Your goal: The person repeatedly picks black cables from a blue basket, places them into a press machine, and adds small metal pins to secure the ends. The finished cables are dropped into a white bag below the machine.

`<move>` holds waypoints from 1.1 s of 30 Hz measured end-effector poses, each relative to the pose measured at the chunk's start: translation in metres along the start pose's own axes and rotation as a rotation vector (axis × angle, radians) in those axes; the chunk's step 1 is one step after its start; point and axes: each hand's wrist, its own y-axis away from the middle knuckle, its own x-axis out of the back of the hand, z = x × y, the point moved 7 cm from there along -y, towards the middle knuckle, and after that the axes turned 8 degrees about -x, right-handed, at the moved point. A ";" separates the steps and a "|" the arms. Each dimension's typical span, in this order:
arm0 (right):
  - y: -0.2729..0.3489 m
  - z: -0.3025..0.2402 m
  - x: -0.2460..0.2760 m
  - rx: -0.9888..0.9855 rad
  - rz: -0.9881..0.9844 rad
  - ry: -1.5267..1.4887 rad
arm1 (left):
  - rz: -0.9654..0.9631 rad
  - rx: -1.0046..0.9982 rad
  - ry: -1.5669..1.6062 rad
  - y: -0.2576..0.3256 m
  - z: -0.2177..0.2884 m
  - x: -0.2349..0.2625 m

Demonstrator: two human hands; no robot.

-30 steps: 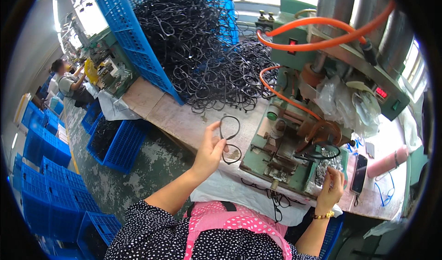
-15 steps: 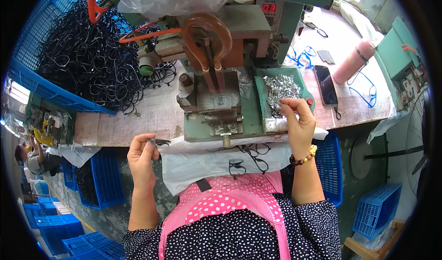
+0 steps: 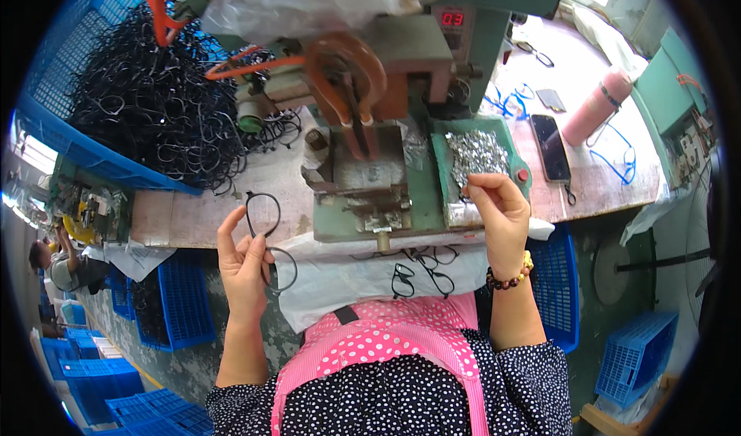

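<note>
My left hand [image 3: 244, 272] pinches a dark eyeglass frame [image 3: 279, 210] by its middle, the two rims standing one above the other with no temples visible. It is held in front of the bench edge, left of the machine. My right hand [image 3: 505, 218] has thumb and forefinger pressed together over the near edge of a pile of small shiny metal pieces [image 3: 480, 154]. That pile lies in a green tray [image 3: 438, 136]. Whatever is between the right fingertips is too small to make out. Several dark eyeglass frames [image 3: 403, 281] rest on the white cloth [image 3: 309, 297] over my lap.
A machine with a looped orange-brown tube [image 3: 378, 65] and metal block [image 3: 359, 216] stands centrally. Left is a blue crate [image 3: 100, 154] heaped with dark eyeglass frames [image 3: 170, 119]. Right are a phone [image 3: 549, 149], pink bottle [image 3: 598, 108] and blue glasses [image 3: 624, 169]. Another person works far left.
The eyeglass frame in my left hand has turned from edge-on to showing both rims. My right hand stays over the near edge of the metal pieces, shifted slightly.
</note>
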 end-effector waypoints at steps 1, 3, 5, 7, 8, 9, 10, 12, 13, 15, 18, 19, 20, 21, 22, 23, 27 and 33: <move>-0.001 -0.002 -0.004 0.002 -0.016 0.028 | 0.005 0.006 0.008 -0.001 0.001 0.002; -0.004 -0.003 -0.016 -0.036 -0.054 -0.126 | -0.005 0.079 0.011 -0.003 0.002 0.006; -0.007 -0.005 -0.027 -0.091 -0.099 -0.183 | -0.081 0.066 0.154 -0.005 0.007 -0.002; -0.011 -0.009 -0.038 -0.123 -0.116 -0.201 | -0.094 0.136 0.415 -0.007 0.012 -0.009; -0.012 -0.015 -0.044 -0.075 -0.145 -0.214 | -0.104 0.103 0.350 -0.008 0.015 -0.014; -0.013 -0.019 -0.050 -0.051 -0.148 -0.213 | -0.103 0.061 0.316 -0.009 0.021 -0.018; -0.014 -0.023 -0.055 -0.029 -0.145 -0.209 | -0.124 0.049 0.313 -0.011 0.026 -0.022; -0.014 -0.035 -0.068 0.082 -0.180 -0.157 | -0.184 0.012 0.354 -0.016 0.038 -0.032; -0.014 -0.040 -0.075 0.132 -0.189 -0.117 | -0.230 0.001 0.373 -0.019 0.044 -0.038; -0.013 -0.043 -0.086 0.182 -0.194 -0.080 | -0.325 -0.040 0.466 -0.025 0.058 -0.051; -0.012 -0.047 -0.096 0.276 -0.180 0.052 | -0.216 -0.268 0.283 -0.034 0.075 -0.062; -0.012 -0.047 -0.099 0.287 -0.170 0.077 | -0.170 -0.379 0.194 -0.037 0.084 -0.066; -0.011 -0.047 -0.102 0.304 -0.158 0.109 | -0.211 -0.491 0.100 -0.043 0.096 -0.070; -0.010 -0.047 -0.104 0.338 -0.146 0.156 | -0.162 -0.450 0.151 -0.048 0.097 -0.070; -0.010 -0.048 -0.108 0.364 -0.164 0.187 | -0.110 -0.411 0.200 -0.050 0.097 -0.071; -0.012 -0.046 -0.109 0.347 -0.150 0.181 | -0.055 -0.371 0.263 -0.053 0.098 -0.071; -0.009 -0.040 -0.117 0.320 -0.098 0.153 | -0.043 -0.520 0.291 -0.067 0.113 -0.084; -0.005 -0.040 -0.127 0.249 -0.141 0.046 | -0.050 -0.561 0.251 -0.070 0.115 -0.086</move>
